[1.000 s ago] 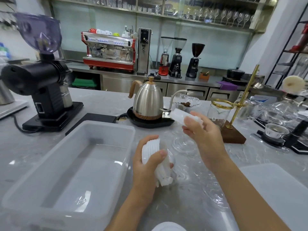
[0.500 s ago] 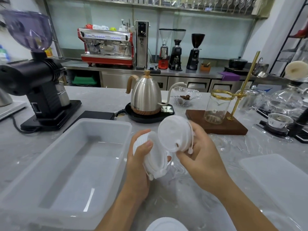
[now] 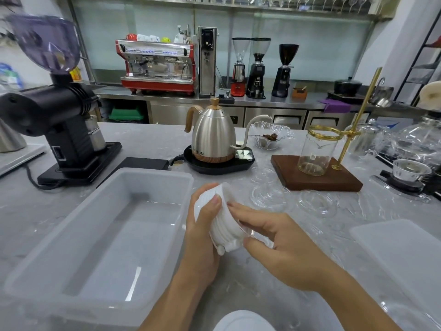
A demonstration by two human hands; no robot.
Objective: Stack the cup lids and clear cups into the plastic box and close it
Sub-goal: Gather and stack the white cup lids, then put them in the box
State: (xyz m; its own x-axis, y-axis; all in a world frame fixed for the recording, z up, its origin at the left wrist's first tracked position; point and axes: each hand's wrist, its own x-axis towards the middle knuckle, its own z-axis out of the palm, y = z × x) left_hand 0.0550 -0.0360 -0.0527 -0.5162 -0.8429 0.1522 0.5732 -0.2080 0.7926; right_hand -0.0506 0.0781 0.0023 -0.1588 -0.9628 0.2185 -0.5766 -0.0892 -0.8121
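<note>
My left hand (image 3: 202, 225) grips a sideways stack of white cup lids (image 3: 224, 223) above the counter, just right of the plastic box (image 3: 167, 177). My right hand (image 3: 281, 244) holds the stack's right end, its fingers curled over the outermost lid. The translucent box stands uncovered at the left with nothing inside. Its flat lid (image 3: 403, 254) lies on the counter at the right. Clear cups or domed lids (image 3: 269, 194) lie on the counter behind my hands, hard to tell apart. Another white lid (image 3: 243, 322) shows at the bottom edge.
A steel gooseneck kettle (image 3: 214, 137) on its black base stands behind the box. A black grinder (image 3: 59, 125) stands at the far left. A wooden drip stand with a glass beaker (image 3: 315, 154) and glassware (image 3: 415, 144) crowd the right.
My right hand brought a single white lid from near the kettle to the stack in my left hand and pushed it onto the stack's right end. The view dipped slightly.
</note>
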